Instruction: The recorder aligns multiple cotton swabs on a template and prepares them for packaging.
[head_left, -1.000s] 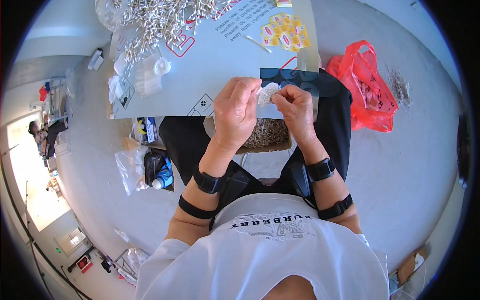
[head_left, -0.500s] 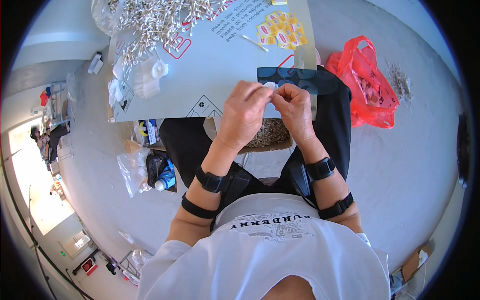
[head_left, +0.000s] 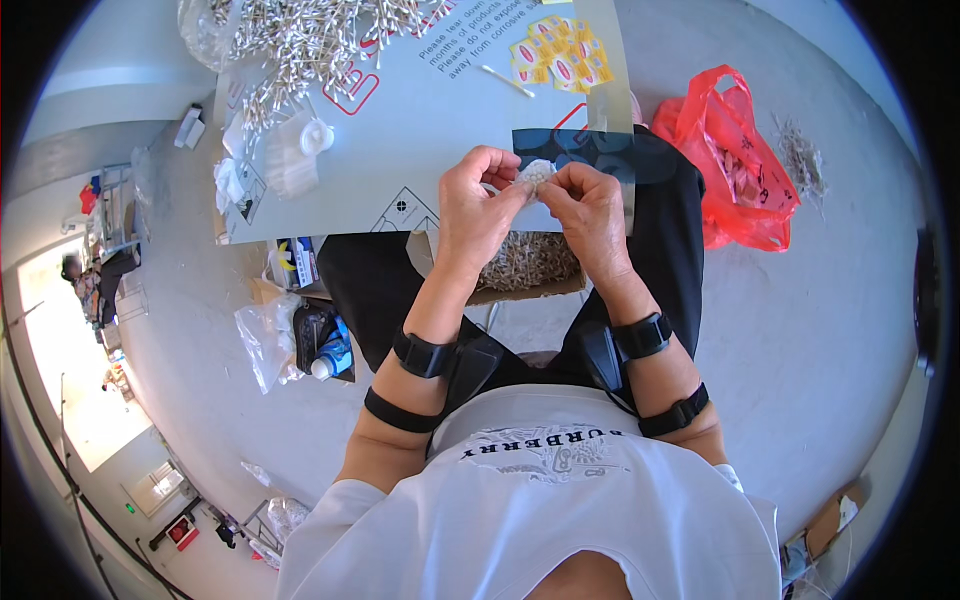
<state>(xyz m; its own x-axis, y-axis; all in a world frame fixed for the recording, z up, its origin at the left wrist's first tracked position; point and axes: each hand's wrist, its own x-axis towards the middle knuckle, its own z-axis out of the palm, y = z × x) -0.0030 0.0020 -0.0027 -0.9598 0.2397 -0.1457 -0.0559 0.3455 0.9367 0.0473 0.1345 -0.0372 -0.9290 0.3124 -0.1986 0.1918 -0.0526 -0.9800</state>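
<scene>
Between my hands, over the table's near edge, is a small white bundle (head_left: 537,172) whose knobbly end looks like packed cotton swab heads. My right hand (head_left: 588,205) pinches it between thumb and fingertips. From the other side my left hand (head_left: 478,205) presses its thumb against the bundle, its fingers slightly apart. Below the hands, between my knees, an open cardboard box (head_left: 530,291) holds many thin swab-like sticks (head_left: 530,262). A big heap of cotton swabs (head_left: 300,50) covers the table's far left.
Yellow labels (head_left: 562,55) lie at the table's far right beside a single cotton swab (head_left: 508,80). Clear plastic packaging (head_left: 292,160) rests at the left. A red plastic bag (head_left: 735,170) stands on the floor to the right, near loose sticks (head_left: 800,160).
My left hand's fingers have lifted and spread from the bundle, and its knobbly end has turned into view. My right hand stays almost in place.
</scene>
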